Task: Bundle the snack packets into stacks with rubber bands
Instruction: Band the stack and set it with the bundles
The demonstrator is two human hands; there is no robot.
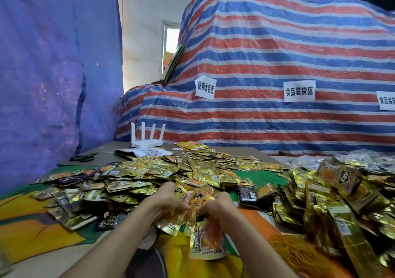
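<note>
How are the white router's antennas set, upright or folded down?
Upright: all four antennas rise from the router, tilted slightly.

Patterned cloth (25,215) — snack packets (162,171) heaped.

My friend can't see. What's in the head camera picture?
A left hand and a right hand grip a bunch of gold snack packets over a colourful cloth. Loose packets lie heaped all around, with orange rubber bands at the lower right. Behind stand a white router and a striped tarp.
</note>
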